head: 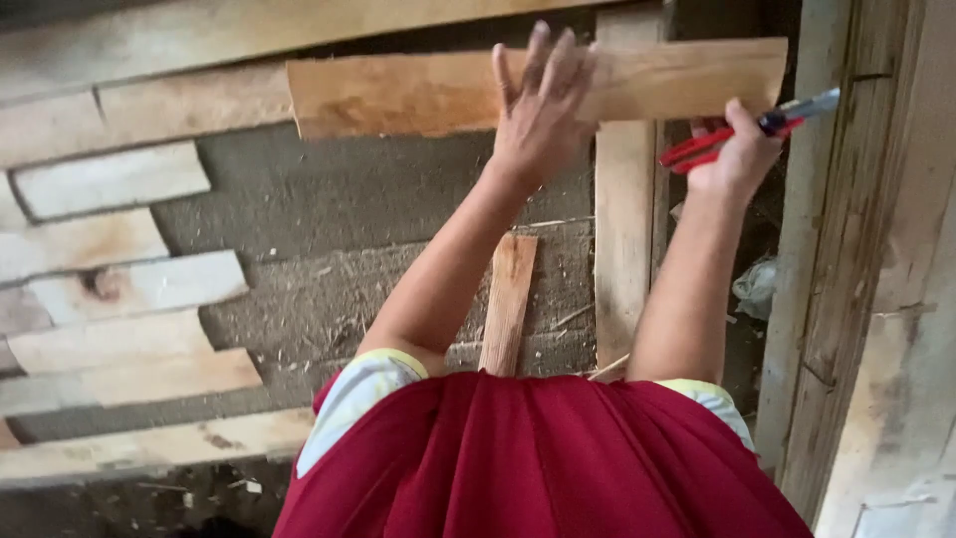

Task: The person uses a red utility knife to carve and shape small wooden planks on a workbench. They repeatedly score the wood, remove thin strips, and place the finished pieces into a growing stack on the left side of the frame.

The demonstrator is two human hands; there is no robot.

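**Wooden plank pinned flat for the blade**

Wooden plank [438,92] lies crosswise at twelve o'clock, over an upright board [625,249]. My left hand [538,110] presses it, fingers spread wide; my right hand [739,154], at two o'clock, grips a red utility knife [757,130]. I'd judge steady downward pressure matters most, fingers clear of the blade. The plank is rough-sawn, pale orange, one end curved.

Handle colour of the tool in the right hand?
Red, with a dark part near the grey blade; head view. Tool, right hand.

Rough timber planks [119,179] over a dusty grey floor [329,219].
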